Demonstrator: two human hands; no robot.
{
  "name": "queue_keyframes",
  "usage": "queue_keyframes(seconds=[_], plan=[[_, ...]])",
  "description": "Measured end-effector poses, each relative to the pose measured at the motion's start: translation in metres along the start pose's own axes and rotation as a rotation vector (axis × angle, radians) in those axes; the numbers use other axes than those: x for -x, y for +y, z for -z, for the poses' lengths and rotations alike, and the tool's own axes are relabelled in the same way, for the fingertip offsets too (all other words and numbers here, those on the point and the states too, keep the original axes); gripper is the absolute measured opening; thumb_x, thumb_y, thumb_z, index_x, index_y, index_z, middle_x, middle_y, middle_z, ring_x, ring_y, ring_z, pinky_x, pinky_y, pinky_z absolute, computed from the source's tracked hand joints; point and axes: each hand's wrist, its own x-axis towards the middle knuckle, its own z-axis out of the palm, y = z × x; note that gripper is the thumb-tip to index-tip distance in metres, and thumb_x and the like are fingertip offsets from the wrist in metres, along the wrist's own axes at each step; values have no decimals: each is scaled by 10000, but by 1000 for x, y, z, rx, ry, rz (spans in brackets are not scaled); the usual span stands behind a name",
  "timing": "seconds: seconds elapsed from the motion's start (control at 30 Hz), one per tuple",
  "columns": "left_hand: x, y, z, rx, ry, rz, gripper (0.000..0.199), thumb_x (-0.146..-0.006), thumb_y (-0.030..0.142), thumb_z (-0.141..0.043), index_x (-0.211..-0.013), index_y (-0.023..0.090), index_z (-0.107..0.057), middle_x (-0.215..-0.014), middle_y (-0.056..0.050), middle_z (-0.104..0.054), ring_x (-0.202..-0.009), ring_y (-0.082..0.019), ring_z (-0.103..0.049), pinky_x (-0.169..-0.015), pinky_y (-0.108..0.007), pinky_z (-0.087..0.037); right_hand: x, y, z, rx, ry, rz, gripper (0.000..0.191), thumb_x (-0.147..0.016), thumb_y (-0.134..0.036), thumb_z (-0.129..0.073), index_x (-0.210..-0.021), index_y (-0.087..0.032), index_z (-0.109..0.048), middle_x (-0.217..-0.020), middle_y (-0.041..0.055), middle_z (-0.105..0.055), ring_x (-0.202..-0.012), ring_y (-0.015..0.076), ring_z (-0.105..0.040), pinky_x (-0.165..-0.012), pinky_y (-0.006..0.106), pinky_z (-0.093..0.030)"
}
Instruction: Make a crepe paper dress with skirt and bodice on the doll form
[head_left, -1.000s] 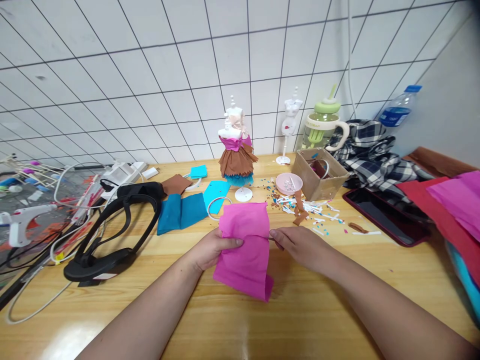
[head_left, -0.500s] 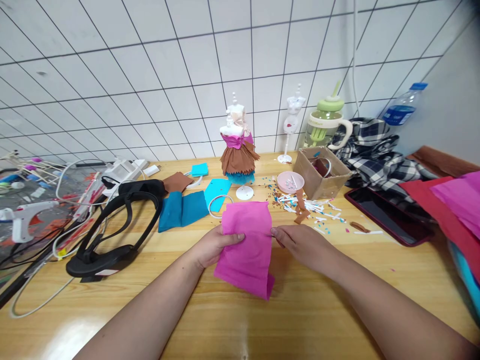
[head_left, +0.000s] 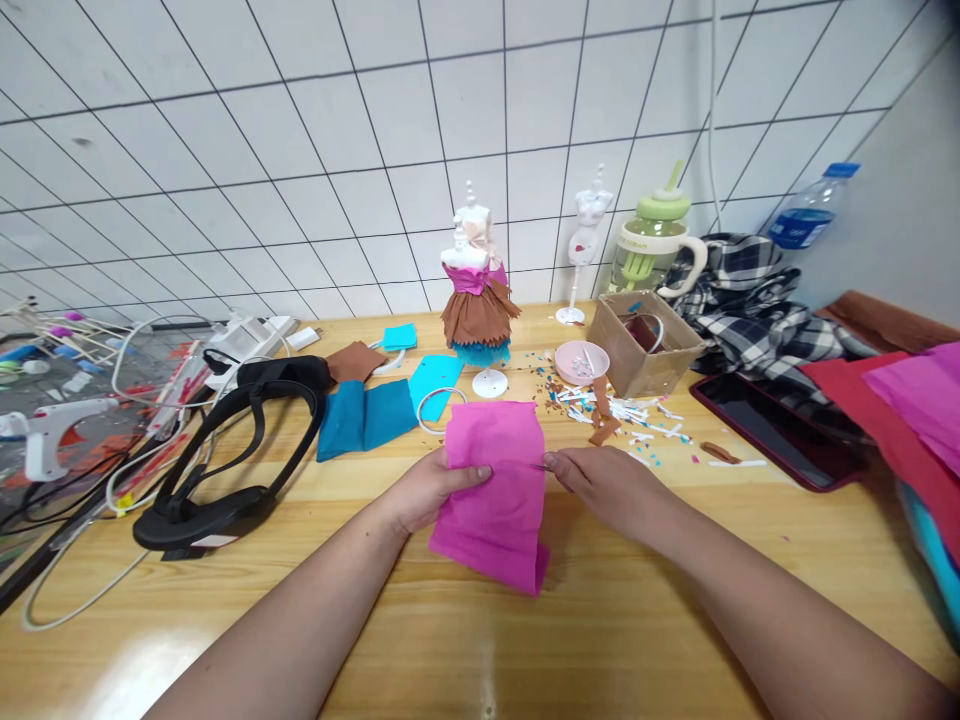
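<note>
My left hand grips a sheet of pink crepe paper by its left side, thumb on top and the other fingers hidden beneath. The sheet hangs over the table's middle, its lower right corner curled. At its right edge my right hand is closed in a pinch on a thin dark tool whose tip lies against the paper; most of the tool is hidden, so its kind is unclear. Beyond the paper stands a small dress form with a pink bodice, brown skirt and blue underlayer.
Blue folded paper and a black headset strap lie left. Paper scraps, a pink dish, a cardboard box and a bare white dress form are at back right. A phone lies nearer the right.
The thin tool and my right hand have shifted very slightly at the paper's right edge. My left hand keeps its hold on the paper, and the view has tilted a touch.
</note>
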Motion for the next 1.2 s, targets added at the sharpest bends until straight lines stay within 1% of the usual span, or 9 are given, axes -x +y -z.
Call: queue_keyframes(seconds=[0.17,0.37,0.47,0.63,0.97,1.1,1.2], plan=[[0,-1,1,-17,-12,8,404,-692,173,-808,-1080,129,-706,-1071,-129,-744,-921,-249,-706,-911,-401,-520,0,-1,1,30,-7,0,564,-986,-559,-219,-857,-217,-648,-860,75,-713,-837,234,-634,-638,296,-334],[-1,-3,0,-57,-6,-27,380,-704,179,-807,-1069,156,-707,-1057,-104,-752,-913,-235,-709,-855,-367,-550,1,-4,1,37,1,1,554,-990,-540,-194,-788,-222,-601,-799,50,-687,-768,207,-612,-615,288,-307],[0,-4,-1,-81,0,-31,371,-698,185,-815,-1054,159,-713,-1044,-97,-756,-901,-227,-712,-839,-351,-556,2,-4,0,37,-3,9,533,-991,-527,-200,-796,-228,-595,-796,43,-680,-769,204,-605,-619,285,-299],[-1,-3,-1,-74,-3,-4,390,-680,190,-828,-1050,147,-714,-1021,-101,-760,-877,-223,-715,-832,-354,-559,1,-3,0,52,-13,-5,529,-985,-536,-211,-787,-225,-591,-776,43,-672,-745,200,-596,-610,282,-287],[-2,-4,-2,-100,-5,-36,367,-675,191,-828,-1024,163,-719,-977,-75,-769,-848,-211,-716,-816,-338,-555,3,-6,2,-4,-10,9,527,-989,-530,-199,-736,-216,-540,-730,33,-635,-687,172,-556,-595,273,-272],[-2,-4,-4,-92,8,-42,368,-665,196,-834,-1014,166,-721,-937,-66,-774,-806,-199,-715,-817,-339,-552,2,-5,1,-2,1,-1,528,-986,-539,-213,-749,-219,-561,-737,38,-643,-697,179,-561,-602,274,-276],[-1,-3,-5,-84,15,-44,369,-658,193,-836,-1007,161,-721,-939,-69,-773,-812,-201,-715,-833,-344,-547,2,-3,0,-5,7,-1,530,-985,-543,-212,-757,-221,-567,-752,42,-652,-724,188,-571,-607,273,-280]])
